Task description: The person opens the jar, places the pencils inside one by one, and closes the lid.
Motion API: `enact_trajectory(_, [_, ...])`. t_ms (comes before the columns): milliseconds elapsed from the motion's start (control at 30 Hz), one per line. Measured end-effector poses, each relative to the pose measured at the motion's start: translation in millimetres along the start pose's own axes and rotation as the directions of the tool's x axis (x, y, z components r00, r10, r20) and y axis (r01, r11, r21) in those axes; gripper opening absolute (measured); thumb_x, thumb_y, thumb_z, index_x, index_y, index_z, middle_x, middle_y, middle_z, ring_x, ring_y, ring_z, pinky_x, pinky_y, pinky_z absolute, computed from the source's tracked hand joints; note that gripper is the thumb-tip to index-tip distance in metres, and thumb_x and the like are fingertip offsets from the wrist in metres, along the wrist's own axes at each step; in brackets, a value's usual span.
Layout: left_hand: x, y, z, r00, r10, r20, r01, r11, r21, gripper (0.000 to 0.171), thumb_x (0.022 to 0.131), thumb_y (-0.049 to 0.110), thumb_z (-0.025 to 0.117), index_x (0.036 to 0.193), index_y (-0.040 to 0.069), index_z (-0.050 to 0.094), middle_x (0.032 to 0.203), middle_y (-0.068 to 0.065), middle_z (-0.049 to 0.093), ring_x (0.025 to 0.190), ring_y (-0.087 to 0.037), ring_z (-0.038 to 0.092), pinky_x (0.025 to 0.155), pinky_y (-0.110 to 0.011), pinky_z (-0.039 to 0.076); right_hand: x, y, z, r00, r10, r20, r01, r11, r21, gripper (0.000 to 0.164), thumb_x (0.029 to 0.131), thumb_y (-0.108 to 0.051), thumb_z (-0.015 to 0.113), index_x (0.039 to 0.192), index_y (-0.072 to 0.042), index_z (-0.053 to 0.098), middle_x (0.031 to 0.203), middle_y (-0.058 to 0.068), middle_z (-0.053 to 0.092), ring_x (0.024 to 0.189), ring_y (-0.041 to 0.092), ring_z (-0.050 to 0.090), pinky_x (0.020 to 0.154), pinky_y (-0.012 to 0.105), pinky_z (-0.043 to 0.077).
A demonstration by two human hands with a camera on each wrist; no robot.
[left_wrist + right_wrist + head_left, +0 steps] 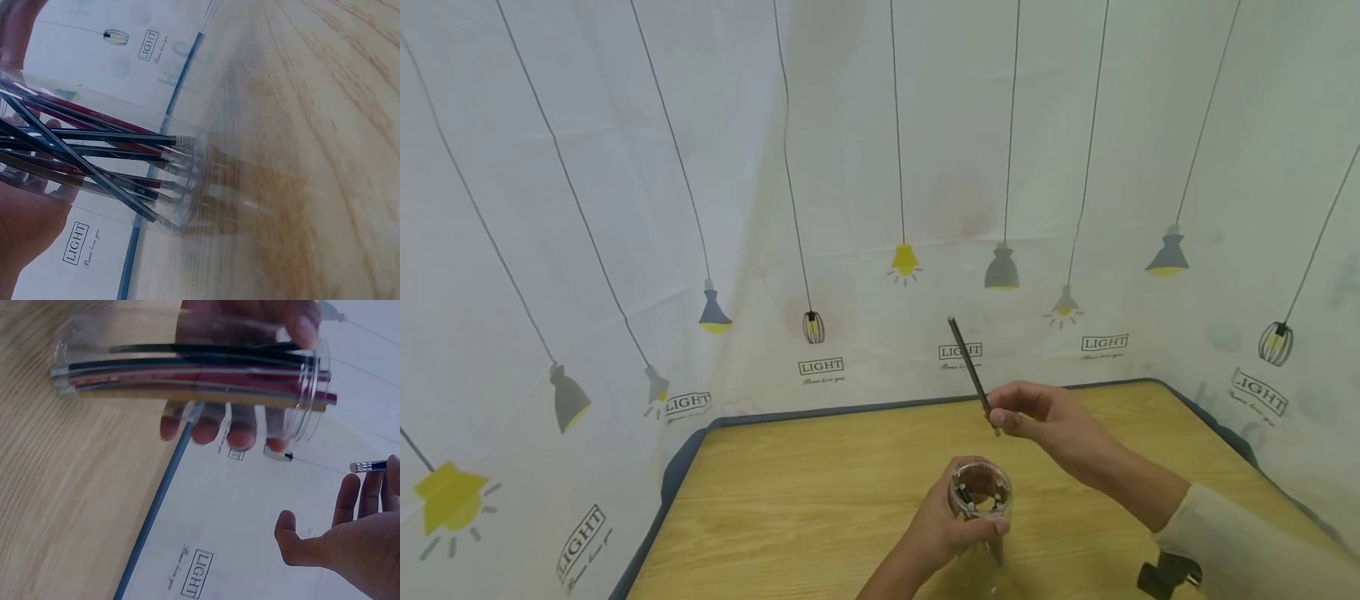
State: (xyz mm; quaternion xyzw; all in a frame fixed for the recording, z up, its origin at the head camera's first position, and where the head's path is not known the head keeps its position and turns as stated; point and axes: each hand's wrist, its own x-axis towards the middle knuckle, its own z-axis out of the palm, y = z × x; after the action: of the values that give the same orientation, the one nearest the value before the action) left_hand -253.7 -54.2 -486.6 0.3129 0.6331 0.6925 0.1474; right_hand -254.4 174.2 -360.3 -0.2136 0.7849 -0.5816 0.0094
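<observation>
My left hand (934, 523) grips a clear cylindrical jar (144, 331) around its side, with the jar upright and its round mouth facing up. Several pencils (119, 150) in dark, red and brownish colours lean inside, eraser ends down at the jar's bottom. Up and to the right of the mouth, my right hand (1063, 429) pinches one dark pencil (967, 360) near its lower end between thumb and fingers. That pencil tilts up to the left, its metal-banded eraser end (362, 467) pointing down, apart from the jar.
A wood-grain table (805, 483) with a dark blue edge (850, 408) lies under the hands. White sheeting (850, 167) printed with hanging lamps surrounds its back and sides. A black device (1168, 575) sits under the right sleeve (1232, 542).
</observation>
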Motion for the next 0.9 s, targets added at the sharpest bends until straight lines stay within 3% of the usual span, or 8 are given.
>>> enact_trajectory(300, [-1.2, 2.0, 0.4, 1.000, -0.024, 0.002, 0.024, 1.000, -0.020, 0.065, 0.096, 0.018, 0.083, 0.151, 0.020, 0.050, 0.136, 0.012, 0.065, 0.129, -0.013, 0.064, 0.119, -0.028, 0.048, 2.0, -15.3, 9.1, 0.995, -0.068, 0.068, 0.061, 0.994, 0.089, 0.018, 0.111, -0.018, 0.068, 0.124, -0.006, 0.072, 0.114, -0.005, 0.075, 0.110, 0.012, 0.071, 0.099, 0.031, 0.061])
enact_trajectory(633, [-1.3, 2.3, -0.6, 1.000, -0.023, 0.005, 0.023, 1.000, 0.008, 0.064, 0.096, 0.020, 0.083, 0.150, 0.021, 0.050, 0.135, 0.013, 0.065, 0.129, -0.013, 0.064, 0.119, -0.028, 0.049, 3.4, -23.5, 12.5, 0.990, -0.077, 0.118, 0.058, 0.986, 0.158, 0.013, 0.112, -0.016, 0.066, 0.122, -0.012, 0.073, 0.112, -0.005, 0.074, 0.107, 0.013, 0.069, 0.098, 0.033, 0.061])
enact_trajectory(900, [-0.6, 1.1, -1.4, 1.000, -0.015, 0.007, 0.015, 0.999, 0.028, 0.063, 0.096, 0.023, 0.083, 0.150, 0.022, 0.050, 0.136, 0.012, 0.066, 0.130, -0.014, 0.064, 0.119, -0.029, 0.049, 4.3, -27.5, 13.9, 0.987, -0.091, 0.135, 0.067, 0.982, 0.176, 0.016, 0.112, -0.015, 0.066, 0.123, -0.004, 0.070, 0.111, -0.005, 0.074, 0.106, 0.013, 0.068, 0.095, 0.033, 0.061])
